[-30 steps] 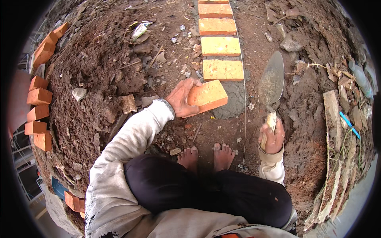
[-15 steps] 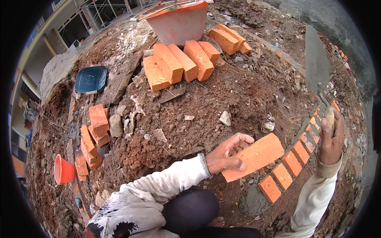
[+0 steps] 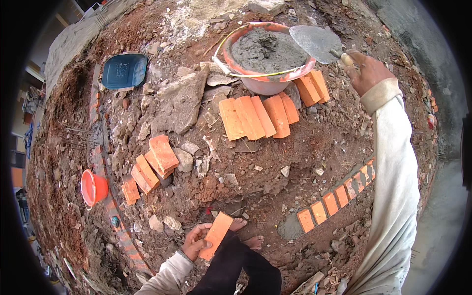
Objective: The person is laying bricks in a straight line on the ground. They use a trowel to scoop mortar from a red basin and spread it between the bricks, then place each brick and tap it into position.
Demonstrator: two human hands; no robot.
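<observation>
My left hand (image 3: 195,242) grips an orange brick (image 3: 217,236) low in the picture, close to my knee. Stretched far out at the upper right, my right hand (image 3: 366,73) is closed round the handle of a trowel (image 3: 318,43). The trowel's grey blade reaches over the right rim of a bucket (image 3: 306,70) filled with wet grey mortar (image 3: 265,51). Right of my legs, a curved row of bricks (image 3: 330,203) is set on the ground with gaps between them. A patch of mortar (image 3: 290,227) lies at the row's near end.
Loose bricks (image 3: 255,118) lean together before the bucket, and more bricks (image 3: 153,164) are stacked at the left. A small orange bucket (image 3: 93,188) and a dark blue tub (image 3: 124,72) stand on the left. Rubble and a flat stone slab (image 3: 179,103) cover the uneven soil.
My right hand has carried the trowel from beside the brick row up and away to the mortar bucket. My left hand has drawn its brick back toward my legs. The view has shifted.
</observation>
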